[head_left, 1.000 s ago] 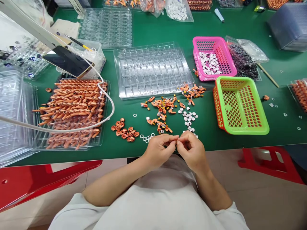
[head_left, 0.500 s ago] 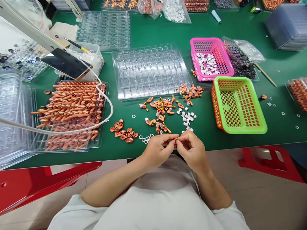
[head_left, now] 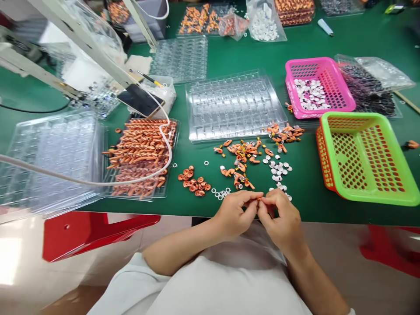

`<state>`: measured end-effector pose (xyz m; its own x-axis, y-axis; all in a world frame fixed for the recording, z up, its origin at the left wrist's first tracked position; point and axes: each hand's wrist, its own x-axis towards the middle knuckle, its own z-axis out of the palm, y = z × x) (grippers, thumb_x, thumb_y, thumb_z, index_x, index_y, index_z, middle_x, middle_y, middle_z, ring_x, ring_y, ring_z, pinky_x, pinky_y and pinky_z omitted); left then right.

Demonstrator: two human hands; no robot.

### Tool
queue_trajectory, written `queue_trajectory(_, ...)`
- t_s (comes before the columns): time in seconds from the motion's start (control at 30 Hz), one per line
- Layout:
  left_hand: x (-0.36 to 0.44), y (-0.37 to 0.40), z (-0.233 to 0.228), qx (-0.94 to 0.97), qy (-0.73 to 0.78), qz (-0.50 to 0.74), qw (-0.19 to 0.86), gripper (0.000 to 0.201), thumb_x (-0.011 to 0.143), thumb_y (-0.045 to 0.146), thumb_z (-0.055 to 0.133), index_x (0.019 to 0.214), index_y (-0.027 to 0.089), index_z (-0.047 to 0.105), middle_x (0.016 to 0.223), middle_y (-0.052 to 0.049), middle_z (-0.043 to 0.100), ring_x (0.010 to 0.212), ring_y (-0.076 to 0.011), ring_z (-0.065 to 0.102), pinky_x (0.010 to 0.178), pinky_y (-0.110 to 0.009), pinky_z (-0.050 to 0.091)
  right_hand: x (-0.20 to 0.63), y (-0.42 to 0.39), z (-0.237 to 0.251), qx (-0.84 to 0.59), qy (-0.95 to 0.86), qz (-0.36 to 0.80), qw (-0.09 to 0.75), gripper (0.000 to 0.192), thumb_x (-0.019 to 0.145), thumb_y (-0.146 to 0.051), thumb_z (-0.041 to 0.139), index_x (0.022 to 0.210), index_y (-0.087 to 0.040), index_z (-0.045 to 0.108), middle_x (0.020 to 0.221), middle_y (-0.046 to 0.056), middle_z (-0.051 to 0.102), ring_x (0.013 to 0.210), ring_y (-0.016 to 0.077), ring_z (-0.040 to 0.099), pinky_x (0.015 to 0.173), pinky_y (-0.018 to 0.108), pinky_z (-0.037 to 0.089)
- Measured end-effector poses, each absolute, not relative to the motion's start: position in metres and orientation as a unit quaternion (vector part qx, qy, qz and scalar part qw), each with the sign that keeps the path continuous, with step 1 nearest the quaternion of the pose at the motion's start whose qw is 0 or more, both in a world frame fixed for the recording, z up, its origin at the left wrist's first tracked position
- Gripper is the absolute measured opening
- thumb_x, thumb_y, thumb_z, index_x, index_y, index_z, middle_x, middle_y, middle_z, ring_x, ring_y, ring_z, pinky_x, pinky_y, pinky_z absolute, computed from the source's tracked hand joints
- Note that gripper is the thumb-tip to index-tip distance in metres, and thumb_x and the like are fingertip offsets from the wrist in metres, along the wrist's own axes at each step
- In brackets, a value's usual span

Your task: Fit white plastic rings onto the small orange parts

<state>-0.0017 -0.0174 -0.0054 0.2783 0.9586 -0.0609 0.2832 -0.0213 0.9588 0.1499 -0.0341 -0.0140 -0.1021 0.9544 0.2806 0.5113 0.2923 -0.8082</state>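
Note:
At the table's near edge, my left hand [head_left: 236,213] and my right hand [head_left: 280,215] meet fingertip to fingertip. Both are closed in a pinch on one small orange part [head_left: 259,199], mostly covered by the fingers. Just beyond them lies a loose pile of orange curved pieces [head_left: 243,153] with yellow bits on them. White round discs [head_left: 278,168] are scattered past my right hand. Thin white rings [head_left: 221,194] lie beside my left hand, and small orange cups [head_left: 194,181] sit farther left.
Clear plastic trays [head_left: 232,107] lie behind the pile. A pink basket [head_left: 348,103] holds white discs; a green basket [head_left: 414,197] stands at right, nested in an orange one. At left are a tray of orange stems [head_left: 141,144], a phone [head_left: 141,100] and a white cable [head_left: 131,181].
The camera view has turned left, so everything on the table appears farther right. My hands stay together, pinching the small orange part.

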Motion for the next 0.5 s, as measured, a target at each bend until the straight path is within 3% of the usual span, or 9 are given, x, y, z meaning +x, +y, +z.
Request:
queue_trajectory(0.2, -0.005, -0.008, -0.002, 0.620, 0.506, 0.333, 0.499, 0.025, 0.081, 0.015, 0.059, 0.098, 0.016, 0.076, 0.093, -0.008, 0.079, 0.079, -0.0190, 0.074, 0.075, -0.029, 0.061, 0.155, -0.027, -0.011, -0.507, -0.695, 0.303, 0.409, 0.012, 0.090, -0.012, 0.055, 0.091, -0.024, 0.055, 0.083, 0.002, 0.057, 0.070, 0.0154, 0.055, 0.059, 0.028, 0.047)
queue_trajectory(0.33, -0.007, -0.001, 0.002, 0.500, 0.514, 0.353, 0.601, 0.024, 0.079, 0.022, 0.063, 0.097, 0.012, 0.075, 0.084, -0.008, 0.078, 0.072, -0.0186, 0.073, 0.065, -0.028, 0.062, 0.169, -0.025, -0.005, -0.506, -0.662, 0.384, 0.398, 0.014, 0.092, -0.018, 0.058, 0.103, -0.025, 0.061, 0.094, 0.003, 0.062, 0.078, 0.0164, 0.060, 0.065, 0.029, 0.052)
queue_trajectory(0.5, -0.005, 0.002, 0.010, 0.412, 0.506, 0.362, 0.666, 0.022, 0.077, 0.023, 0.067, 0.094, 0.011, 0.075, 0.076, -0.006, 0.076, 0.062, -0.0147, 0.069, 0.060, -0.025, 0.061, 0.172, -0.038, -0.007, -0.530, -0.647, 0.345, 0.426, 0.022, 0.088, -0.021, 0.066, 0.108, -0.026, 0.058, 0.098, 0.004, 0.064, 0.078, 0.0175, 0.063, 0.069, 0.032, 0.055)
